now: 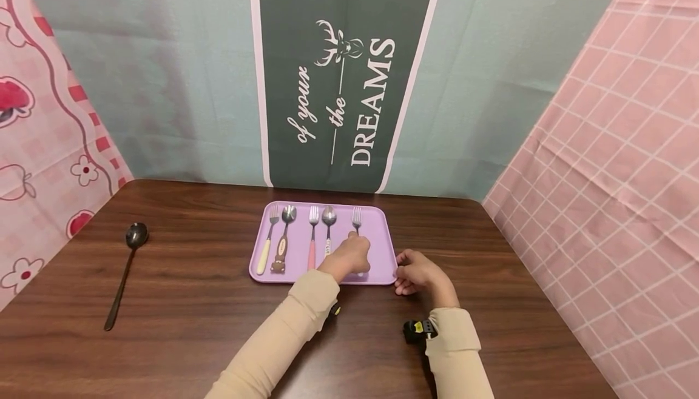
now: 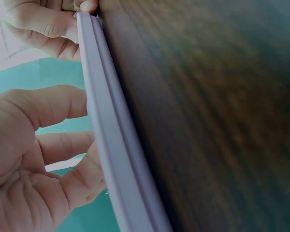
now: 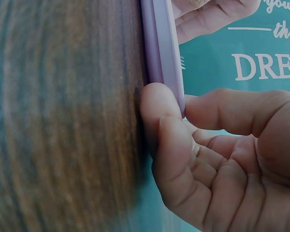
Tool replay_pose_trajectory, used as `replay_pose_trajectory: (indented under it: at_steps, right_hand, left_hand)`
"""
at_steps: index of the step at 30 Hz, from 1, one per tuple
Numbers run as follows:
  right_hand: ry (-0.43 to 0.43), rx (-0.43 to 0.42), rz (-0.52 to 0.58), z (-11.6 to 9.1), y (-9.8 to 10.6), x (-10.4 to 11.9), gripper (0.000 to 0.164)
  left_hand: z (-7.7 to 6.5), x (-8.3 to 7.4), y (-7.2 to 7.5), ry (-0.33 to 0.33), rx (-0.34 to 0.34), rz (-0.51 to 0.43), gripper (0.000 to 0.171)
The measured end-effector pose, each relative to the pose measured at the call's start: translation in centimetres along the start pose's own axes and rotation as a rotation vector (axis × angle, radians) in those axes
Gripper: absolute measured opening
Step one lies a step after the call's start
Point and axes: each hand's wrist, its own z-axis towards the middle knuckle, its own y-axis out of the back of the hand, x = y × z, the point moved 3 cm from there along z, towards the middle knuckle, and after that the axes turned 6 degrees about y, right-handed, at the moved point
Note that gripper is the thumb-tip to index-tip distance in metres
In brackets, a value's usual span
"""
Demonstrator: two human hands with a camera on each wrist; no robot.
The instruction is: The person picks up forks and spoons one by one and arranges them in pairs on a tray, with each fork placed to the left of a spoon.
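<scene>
On a wooden table lies a shallow purple tray (image 1: 299, 229) bearing several pieces of cutlery. My left hand (image 1: 349, 254) reaches over its right part, thumb and fingers curled down around the handle of a fork (image 1: 357, 217); the tines show beyond the hand, and the handle is mostly hidden. In the left wrist view the tray's rim (image 2: 104, 111) hides the fingertips. My right hand (image 1: 417, 273) pinches the tray's near right corner, one finger low on the outside and the thumb at the upper rim. Left of my left hand lie a spoon (image 1: 329, 217) with a lettered white handle and a pink-handled fork (image 1: 312, 253).
At the tray's left lie a yellow-handled fork (image 1: 264, 256) and a brown bear-handled spoon (image 1: 281, 247). A long dark spoon (image 1: 127, 268) rests on the table (image 1: 191, 308) far to the left. Cloth hangings (image 1: 191, 83) stand behind the table and at both sides.
</scene>
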Motion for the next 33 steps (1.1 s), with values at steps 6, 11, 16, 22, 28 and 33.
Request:
replay_pose_trajectory:
  at_steps: [6,11,16,22,28,33]
  right_hand:
    - [0.006,-0.006,0.003,0.0,0.0,0.0,0.024]
    - [0.001,-0.011,0.004,0.0,0.0,-0.1,0.024]
    - [0.005,-0.008,0.006,0.0,0.0,-0.1,0.024]
    - [0.006,0.0,0.015,0.0,0.0,0.0,0.025]
    - [0.006,0.004,0.017,0.0,0.1,0.0,0.025]
    - [0.007,0.003,0.018,0.0,0.1,0.0,0.025]
  left_hand:
    - [-0.1,0.2,0.2,0.002,0.016,-0.014,0.015]
    - [-0.2,0.2,0.3,-0.005,0.02,-0.019,0.016]
    - [-0.2,0.3,0.3,-0.002,0.025,-0.025,0.016]
    - [-0.2,0.3,0.3,0.015,0.036,-0.03,0.014]
    - [-0.1,0.1,0.1,-0.018,-0.039,0.123,0.009]
    - [-0.9,-0.7,1.1,-0.045,-0.059,0.193,0.008]
